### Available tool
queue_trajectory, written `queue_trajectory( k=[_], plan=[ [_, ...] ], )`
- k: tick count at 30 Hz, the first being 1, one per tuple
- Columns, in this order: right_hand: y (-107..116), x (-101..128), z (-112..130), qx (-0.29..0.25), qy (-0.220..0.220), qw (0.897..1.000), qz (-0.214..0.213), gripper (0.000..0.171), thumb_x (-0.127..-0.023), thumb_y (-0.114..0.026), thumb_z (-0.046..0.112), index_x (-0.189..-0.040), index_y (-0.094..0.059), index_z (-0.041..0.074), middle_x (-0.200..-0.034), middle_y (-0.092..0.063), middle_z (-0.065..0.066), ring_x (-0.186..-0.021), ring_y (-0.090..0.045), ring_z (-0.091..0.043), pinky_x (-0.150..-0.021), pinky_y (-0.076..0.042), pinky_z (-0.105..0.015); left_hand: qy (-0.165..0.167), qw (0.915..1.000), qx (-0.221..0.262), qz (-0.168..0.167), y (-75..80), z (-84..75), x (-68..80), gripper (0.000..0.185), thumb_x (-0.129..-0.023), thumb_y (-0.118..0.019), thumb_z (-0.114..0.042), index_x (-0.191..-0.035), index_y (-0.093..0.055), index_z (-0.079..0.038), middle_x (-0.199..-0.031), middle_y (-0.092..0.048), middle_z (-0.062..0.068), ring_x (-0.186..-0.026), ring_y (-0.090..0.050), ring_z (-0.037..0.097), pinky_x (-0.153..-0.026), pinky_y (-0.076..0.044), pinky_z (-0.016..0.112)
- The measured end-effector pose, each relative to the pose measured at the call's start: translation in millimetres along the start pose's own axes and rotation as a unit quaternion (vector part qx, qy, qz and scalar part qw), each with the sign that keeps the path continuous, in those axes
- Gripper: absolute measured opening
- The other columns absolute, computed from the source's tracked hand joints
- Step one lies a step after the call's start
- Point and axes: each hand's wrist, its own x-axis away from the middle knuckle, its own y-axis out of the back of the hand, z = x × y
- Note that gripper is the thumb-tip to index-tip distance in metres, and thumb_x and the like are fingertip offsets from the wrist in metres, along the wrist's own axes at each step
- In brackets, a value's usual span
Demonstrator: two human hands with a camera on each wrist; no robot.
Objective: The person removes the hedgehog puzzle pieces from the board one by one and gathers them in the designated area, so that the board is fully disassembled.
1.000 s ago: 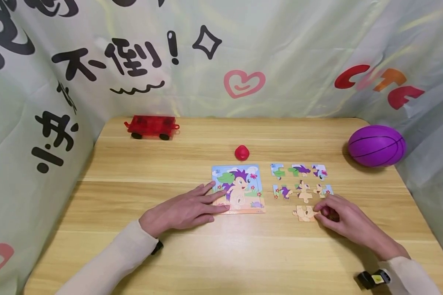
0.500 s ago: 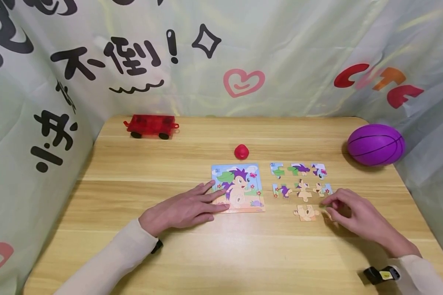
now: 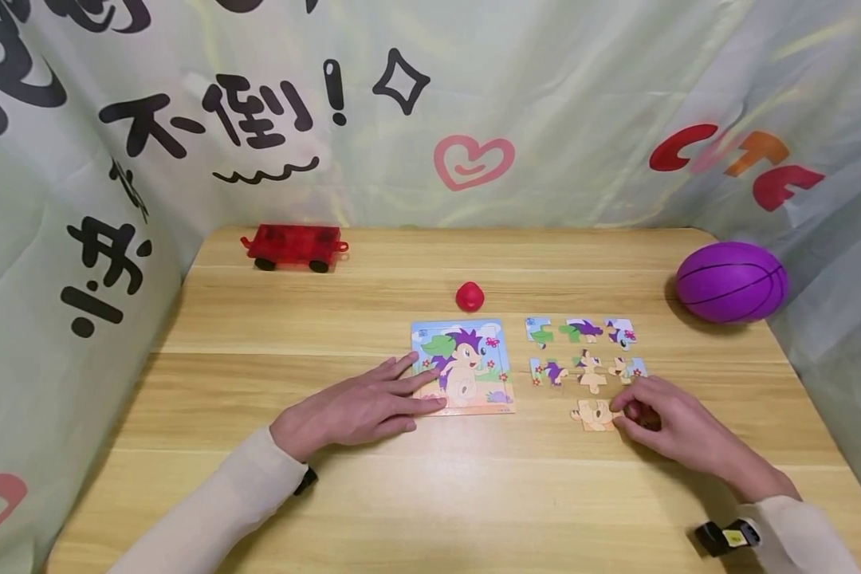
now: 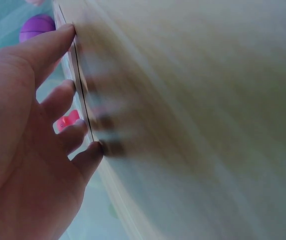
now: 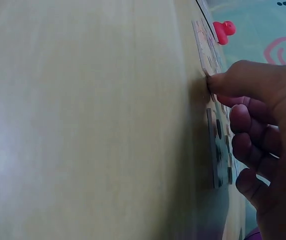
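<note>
My left hand (image 3: 355,406) rests flat with its fingers spread, fingertips on the left side of a square puzzle board (image 3: 501,402) that shows a purple-haired hedgehog. At the board's right, loose jigsaw pieces lie in rows. My right hand (image 3: 678,426) pinches the right tab of a peach puzzle piece (image 3: 594,414) in the nearest row between thumb and index finger. In the right wrist view the thumb (image 5: 225,84) presses at the piece's edge, the other fingers curled loosely. Another puzzle piece (image 5: 212,150) lies under this hand, hidden in the head view.
Behind the board sits a small red toy (image 3: 469,296). A red toy wagon (image 3: 296,245) stands at the table's back left, a purple ball (image 3: 733,283) at the back right. Printed cloth (image 3: 581,96) hangs around the wooden table (image 3: 430,510).
My right hand draws away rightward from the peach piece at half a second ago, then comes back left to its right tab. My left hand stays on the board.
</note>
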Motion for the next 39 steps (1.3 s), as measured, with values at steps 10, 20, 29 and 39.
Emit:
queue_trajectory(
  k=[10, 20, 29, 39],
  plan=[
    [1.2, 4.4, -0.7, 0.0, 0.004, 1.0, 0.012, 0.047, -0.075, -0.093, -0.004, -0.1, -0.071, 0.029, -0.088, -0.053, 0.021, -0.081, -0.047, 0.005, -0.064, -0.036, -0.013, 0.003, 1.0, 0.004, 0.001, -0.7, -0.1, -0.4, 0.052, -0.115, -0.056, -0.037, -0.166, -0.047, -0.034, -0.182, -0.026, 0.002, -0.17, -0.014, 0.042, -0.135, -0.025, 0.06],
    [1.2, 7.1, -1.1, -0.01, 0.002, 1.0, 0.011, 0.048, -0.074, -0.093, -0.006, -0.1, -0.071, 0.028, -0.087, -0.052, 0.021, -0.079, -0.047, 0.004, -0.061, -0.037, -0.017, 0.0, 1.0, 0.007, -0.002, -0.8, -0.3, 0.1, 0.052, -0.115, -0.056, -0.036, -0.165, -0.048, -0.033, -0.181, -0.027, 0.002, -0.17, -0.015, 0.042, -0.135, -0.025, 0.06],
    [5.7, 6.6, 4.7, -0.015, -0.018, 1.0, 0.005, 0.045, -0.076, -0.093, -0.004, -0.1, -0.072, 0.028, -0.088, -0.054, 0.022, -0.078, -0.049, 0.002, -0.061, -0.038, -0.018, -0.004, 1.0, 0.002, -0.006, 0.2, -0.7, 0.3, 0.052, -0.115, -0.057, -0.036, -0.166, -0.048, -0.032, -0.181, -0.027, 0.004, -0.169, -0.016, 0.042, -0.134, -0.026, 0.06],
    [0.5, -29.1, 28.8, -0.004, -0.024, 0.999, -0.041, 0.034, -0.081, -0.091, 0.001, -0.1, -0.076, 0.026, -0.087, -0.058, 0.022, -0.078, -0.056, -0.002, -0.071, -0.047, -0.014, -0.001, 1.0, -0.005, -0.005, -0.1, -0.5, 0.5, 0.051, -0.115, -0.056, -0.037, -0.165, -0.048, -0.033, -0.182, -0.027, 0.003, -0.169, -0.016, 0.043, -0.134, -0.026, 0.06]
  ],
)
